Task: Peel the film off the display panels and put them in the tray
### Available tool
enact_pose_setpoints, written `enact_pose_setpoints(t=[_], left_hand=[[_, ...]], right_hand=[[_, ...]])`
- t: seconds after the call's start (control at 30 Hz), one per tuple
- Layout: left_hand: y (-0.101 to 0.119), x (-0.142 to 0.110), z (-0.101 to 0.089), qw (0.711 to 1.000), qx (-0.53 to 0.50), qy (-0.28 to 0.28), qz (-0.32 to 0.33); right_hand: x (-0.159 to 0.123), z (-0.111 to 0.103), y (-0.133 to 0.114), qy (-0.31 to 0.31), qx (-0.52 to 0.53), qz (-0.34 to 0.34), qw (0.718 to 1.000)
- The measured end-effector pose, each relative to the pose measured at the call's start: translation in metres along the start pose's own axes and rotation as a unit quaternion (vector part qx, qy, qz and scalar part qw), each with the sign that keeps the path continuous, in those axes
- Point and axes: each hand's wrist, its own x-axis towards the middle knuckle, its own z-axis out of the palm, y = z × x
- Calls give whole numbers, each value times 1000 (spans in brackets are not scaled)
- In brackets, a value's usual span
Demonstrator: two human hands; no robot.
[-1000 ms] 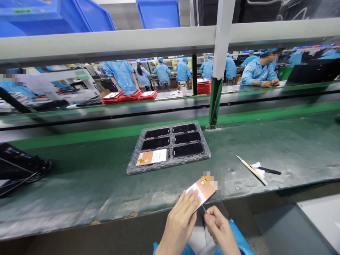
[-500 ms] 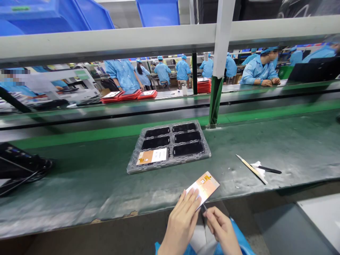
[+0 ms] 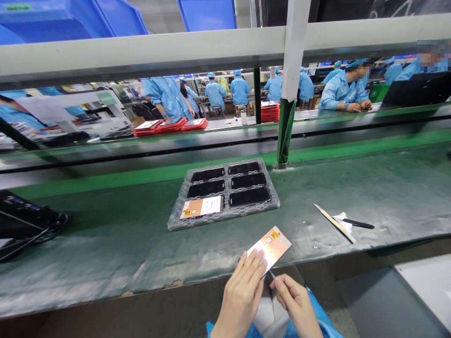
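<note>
Head view showed the left hand (image 3: 243, 293) gripping a small flat panel (image 3: 269, 247) — orange and white on its upper face — at the near edge of the green bench (image 3: 105, 244). Just beside it, the right hand (image 3: 296, 303) pinched a thin tool (image 3: 272, 275), its tip touching the panel's lower edge. Farther back sat a grey tray (image 3: 223, 216) of dark panels — one slot showing an orange-and-white back. To the right lay a wooden stick (image 3: 333, 223).
</note>
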Motion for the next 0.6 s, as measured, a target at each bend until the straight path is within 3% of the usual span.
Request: enact_pose_setpoints(t=[0.6], left_hand=[[2,2,-1,1000,15,2,5]], right_hand=[[-3,0,-6,-13,-60,-11,998]])
